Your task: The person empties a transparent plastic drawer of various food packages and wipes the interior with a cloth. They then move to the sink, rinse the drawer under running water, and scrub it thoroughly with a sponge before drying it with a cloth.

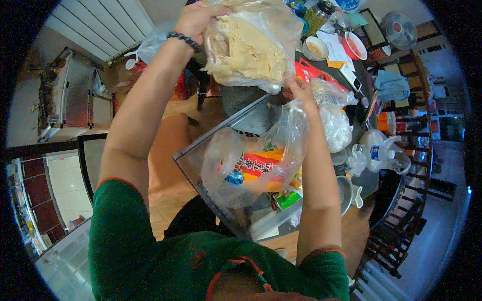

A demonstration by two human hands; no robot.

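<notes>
My left hand (201, 21), with a dark beaded bracelet at its wrist, is closed on the upper left edge of a clear plastic bag (286, 25). Inside the bag is a pale yellow, crumbly-looking slab (251, 50), held up at the far side of the table. At the bag's lower right corner, the fingers of my right hand (299, 92) pinch the plastic. Nearer to me, another crumpled clear plastic bag (216, 160) lies on the table, around or over a red and orange printed packet (258, 168). Which of these it is, I cannot tell.
The table edge (198, 185) runs diagonally at the left. A green packet (288, 199) lies near it. To the right stand a white bowl (315, 48), a white plastic bag (335, 128), a large clear bottle (384, 153) and a phone (350, 79). A fan (399, 29) is farther back.
</notes>
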